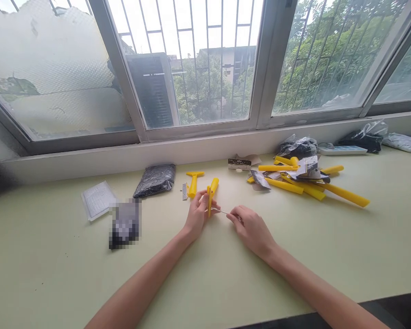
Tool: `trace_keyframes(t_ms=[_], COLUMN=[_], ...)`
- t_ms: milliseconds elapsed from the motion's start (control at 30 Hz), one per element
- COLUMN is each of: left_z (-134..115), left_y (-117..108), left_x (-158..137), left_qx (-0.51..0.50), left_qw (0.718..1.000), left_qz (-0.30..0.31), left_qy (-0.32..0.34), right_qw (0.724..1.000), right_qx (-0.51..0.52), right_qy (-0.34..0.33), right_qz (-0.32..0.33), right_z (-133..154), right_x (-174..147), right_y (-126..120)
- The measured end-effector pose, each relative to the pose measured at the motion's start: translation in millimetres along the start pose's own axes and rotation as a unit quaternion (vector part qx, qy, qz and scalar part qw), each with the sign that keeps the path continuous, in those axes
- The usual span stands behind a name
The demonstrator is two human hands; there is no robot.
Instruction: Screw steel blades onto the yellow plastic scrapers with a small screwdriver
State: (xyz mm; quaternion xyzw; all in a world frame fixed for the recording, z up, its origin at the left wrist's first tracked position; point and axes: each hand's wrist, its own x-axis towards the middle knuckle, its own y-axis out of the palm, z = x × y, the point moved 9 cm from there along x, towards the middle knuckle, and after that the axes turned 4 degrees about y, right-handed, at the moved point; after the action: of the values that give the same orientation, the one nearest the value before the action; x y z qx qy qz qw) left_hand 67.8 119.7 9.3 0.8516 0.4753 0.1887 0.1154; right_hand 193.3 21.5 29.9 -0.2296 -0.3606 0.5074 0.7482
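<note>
Near the middle of the table, my left hand (pixel 197 217) is closed around a yellow plastic scraper (pixel 210 201), holding its flat head on edge with the handle pointing away. My right hand (pixel 253 228) grips a thin metal screwdriver (pixel 222 211); its handle is mostly hidden in the fingers. The shaft runs left to the scraper's head, and its tip is hidden there. Just beyond my left hand lies a second yellow scraper (pixel 193 185), its T-shaped end facing away. Beside it is a small metal blade piece (pixel 185 192).
Several yellow handled tools (pixel 303 185) with printed cards lie piled at right. A black plastic-wrapped packet (pixel 155 179), a clear tray (pixel 98 200) and a blurred dark packet (pixel 125 224) lie left. Dark bags (pixel 297 147) and a pale box (pixel 342 150) line the windowsill (pixel 192 155).
</note>
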Motion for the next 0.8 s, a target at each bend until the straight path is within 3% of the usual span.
trace_keyframes(t_ms=[133, 500, 800], left_z=[0.0, 1.1, 0.8], left_y=[0.0, -0.8, -0.1], left_x=[0.2, 1.1, 1.5], left_qx=[-0.001, 0.002, 0.001], left_qw=[1.0, 1.0, 1.0], left_qz=[0.001, -0.002, -0.001], left_qy=[-0.001, 0.0, 0.0], right_qw=[0.999, 0.996, 0.997], right_qx=[0.015, 0.072, 0.082], right_qy=[0.037, -0.018, 0.0], right_qz=[-0.015, -0.045, -0.012], right_z=[-3.5, -1.0, -2.0], right_x=[-1.7, 0.6, 2.3], right_y=[-5.8, -7.7, -1.2])
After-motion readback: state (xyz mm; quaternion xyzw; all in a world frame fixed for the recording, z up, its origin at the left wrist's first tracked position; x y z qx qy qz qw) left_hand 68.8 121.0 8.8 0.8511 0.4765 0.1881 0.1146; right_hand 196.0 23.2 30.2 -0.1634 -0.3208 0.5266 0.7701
